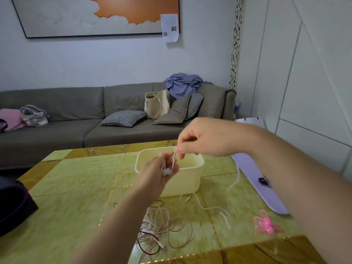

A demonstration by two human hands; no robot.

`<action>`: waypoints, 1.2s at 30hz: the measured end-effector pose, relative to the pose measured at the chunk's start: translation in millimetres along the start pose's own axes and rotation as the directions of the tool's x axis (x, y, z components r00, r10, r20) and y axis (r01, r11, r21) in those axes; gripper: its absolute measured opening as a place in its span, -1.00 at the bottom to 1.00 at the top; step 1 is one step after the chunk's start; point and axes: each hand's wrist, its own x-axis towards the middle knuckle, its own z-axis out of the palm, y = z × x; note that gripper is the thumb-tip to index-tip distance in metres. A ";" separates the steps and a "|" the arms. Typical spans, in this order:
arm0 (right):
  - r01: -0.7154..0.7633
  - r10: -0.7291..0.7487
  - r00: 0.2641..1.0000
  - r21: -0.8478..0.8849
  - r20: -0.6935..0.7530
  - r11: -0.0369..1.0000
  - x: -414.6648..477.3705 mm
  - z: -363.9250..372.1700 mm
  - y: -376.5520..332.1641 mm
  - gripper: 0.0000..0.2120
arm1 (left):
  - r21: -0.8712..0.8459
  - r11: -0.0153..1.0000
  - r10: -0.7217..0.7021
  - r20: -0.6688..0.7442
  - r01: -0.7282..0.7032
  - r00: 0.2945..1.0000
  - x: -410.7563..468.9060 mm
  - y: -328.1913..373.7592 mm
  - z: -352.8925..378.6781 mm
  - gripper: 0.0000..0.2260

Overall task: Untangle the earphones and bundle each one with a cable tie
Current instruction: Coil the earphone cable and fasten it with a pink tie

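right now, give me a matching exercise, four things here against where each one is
Things:
1 white earphone
2 pink bundle
3 tangled cables
4 cream tub

Places:
a near edge of the table
b gripped in the left hand
c mid-table
d right side, by the lilac board

Pairs: 1-b, 2-d, 3-a, 4-c

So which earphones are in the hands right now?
The white pair: earbuds in the left hand, cord pinched by the right hand; the pinkish tangle lies on the table.
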 end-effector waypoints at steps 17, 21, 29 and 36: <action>0.020 0.172 0.972 0.789 -0.159 0.614 13.8 61.0 47.3 -0.74 | -0.127 0.977 0.212 0.499 -0.171 0.840 -65.7 40.3 33.8 -0.73; -0.066 0.085 0.996 0.497 -0.015 0.865 -0.2 74.2 27.9 -0.69 | -0.188 0.955 0.280 0.318 -0.229 0.906 -48.9 43.8 20.3 -0.78; -0.014 0.013 1.000 0.019 0.017 1.000 -20.1 31.1 -5.9 -0.80 | 0.243 0.944 0.151 0.285 -0.224 0.947 -33.3 27.2 -1.7 -0.77; 0.049 0.015 0.946 0.189 -0.325 0.981 -2.6 3.7 11.4 -0.77 | 0.299 0.945 -0.011 0.441 -0.135 0.897 -53.6 17.2 5.3 -0.71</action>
